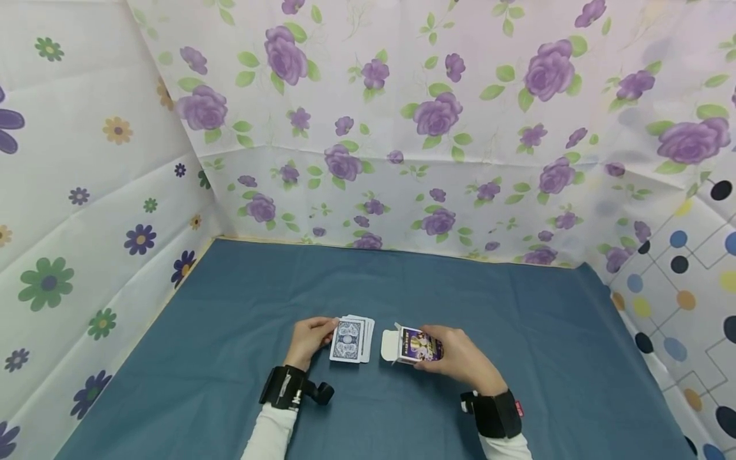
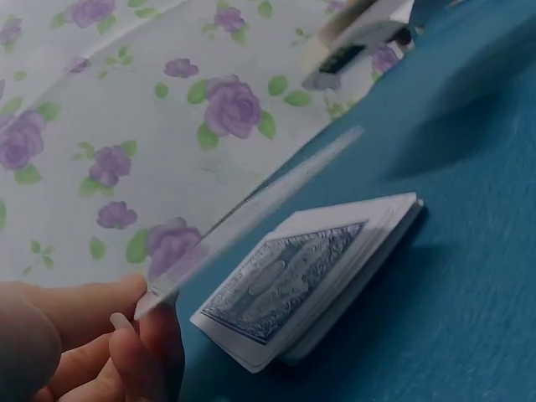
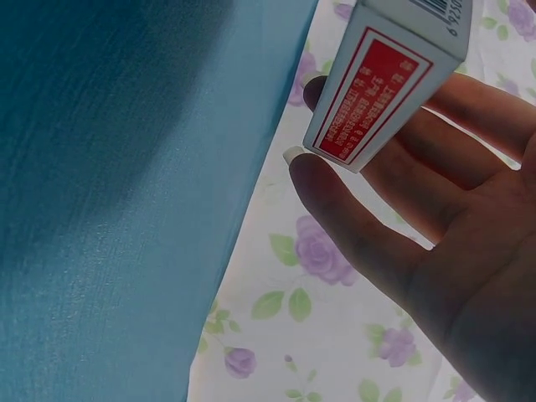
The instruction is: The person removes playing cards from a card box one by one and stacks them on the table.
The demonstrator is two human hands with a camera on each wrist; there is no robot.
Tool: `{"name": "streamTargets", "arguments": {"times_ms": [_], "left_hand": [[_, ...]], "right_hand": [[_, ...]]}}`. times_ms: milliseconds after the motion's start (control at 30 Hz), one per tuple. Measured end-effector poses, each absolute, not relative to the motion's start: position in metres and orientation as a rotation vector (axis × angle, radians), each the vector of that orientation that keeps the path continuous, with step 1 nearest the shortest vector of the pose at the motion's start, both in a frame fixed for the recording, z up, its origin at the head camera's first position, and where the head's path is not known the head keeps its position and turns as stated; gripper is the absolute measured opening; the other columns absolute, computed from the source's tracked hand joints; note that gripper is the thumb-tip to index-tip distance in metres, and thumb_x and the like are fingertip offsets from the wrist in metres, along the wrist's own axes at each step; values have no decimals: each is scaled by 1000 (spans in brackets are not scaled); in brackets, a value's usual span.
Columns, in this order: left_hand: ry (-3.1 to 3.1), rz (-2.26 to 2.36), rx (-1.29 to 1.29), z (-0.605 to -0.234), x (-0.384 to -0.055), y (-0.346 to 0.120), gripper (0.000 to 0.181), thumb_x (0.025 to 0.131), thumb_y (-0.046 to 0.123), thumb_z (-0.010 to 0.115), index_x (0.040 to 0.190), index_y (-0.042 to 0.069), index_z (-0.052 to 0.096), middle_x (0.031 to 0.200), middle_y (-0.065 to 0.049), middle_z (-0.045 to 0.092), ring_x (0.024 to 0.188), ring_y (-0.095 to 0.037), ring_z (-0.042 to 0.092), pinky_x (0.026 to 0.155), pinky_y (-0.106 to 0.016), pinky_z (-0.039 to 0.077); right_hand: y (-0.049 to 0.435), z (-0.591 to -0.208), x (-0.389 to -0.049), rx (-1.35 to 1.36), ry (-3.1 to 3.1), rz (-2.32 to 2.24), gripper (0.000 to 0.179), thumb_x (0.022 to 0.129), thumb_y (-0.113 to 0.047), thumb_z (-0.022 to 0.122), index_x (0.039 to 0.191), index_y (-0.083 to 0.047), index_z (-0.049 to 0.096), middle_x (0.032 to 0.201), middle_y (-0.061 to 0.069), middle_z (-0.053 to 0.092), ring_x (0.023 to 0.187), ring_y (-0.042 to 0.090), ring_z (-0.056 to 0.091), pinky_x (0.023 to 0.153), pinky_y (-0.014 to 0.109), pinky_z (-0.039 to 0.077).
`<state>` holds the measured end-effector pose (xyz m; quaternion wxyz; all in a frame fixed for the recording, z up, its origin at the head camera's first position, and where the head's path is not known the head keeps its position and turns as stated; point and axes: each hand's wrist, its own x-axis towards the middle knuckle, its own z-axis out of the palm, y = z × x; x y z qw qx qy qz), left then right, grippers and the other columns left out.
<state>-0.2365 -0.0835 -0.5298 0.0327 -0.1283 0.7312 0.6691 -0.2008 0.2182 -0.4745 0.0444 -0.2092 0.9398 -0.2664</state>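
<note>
Card box point(image 1: 420, 345), red label point(image 3: 370, 100), right wrist view only

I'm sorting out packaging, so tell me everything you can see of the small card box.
The card box looks like thin cardboard. A purple picture panel faces the head camera; another side shows a red panel of pale characters, and the adjoining one a barcode. It is open at the end toward the cards, with a white flap folded out. The right hand grips the other end. Whether it touches the cloth is unclear.
</note>
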Motion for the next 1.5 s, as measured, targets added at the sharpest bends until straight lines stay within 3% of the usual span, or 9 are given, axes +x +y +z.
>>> {"name": "streamTargets", "arguments": {"times_ms": [400, 967, 1500], "left_hand": [[2529, 1923, -323, -531, -244, -75, 18, 90, 13, 69, 96, -4, 72, 76, -14, 71, 58, -12, 59, 55, -27, 49], [2882, 1582, -270, -525, -242, -64, 15, 89, 13, 70, 88, -2, 72, 69, -13, 69, 49, -13, 57, 49, -27, 43], [2959, 1437, -283, -525, -244, -61, 20, 89, 22, 71, 85, 3, 74, 74, -10, 69, 62, -18, 60, 58, -32, 46]], "right_hand": [[221, -477, -202, -635, 2872, -812, 67, 75, -33, 83, 128, 0, 60, 123, 13, 65, 101, 17, 61, 84, 39, 51], [223, -479, -202, -597, 2851, -813, 69, 76, -35, 82, 131, 0, 58, 124, 14, 64, 102, 17, 62, 83, 38, 50], [221, -479, -203, -591, 2845, -816, 66, 76, -33, 83, 129, -2, 60, 123, 13, 65, 102, 18, 62, 84, 39, 50]]}}
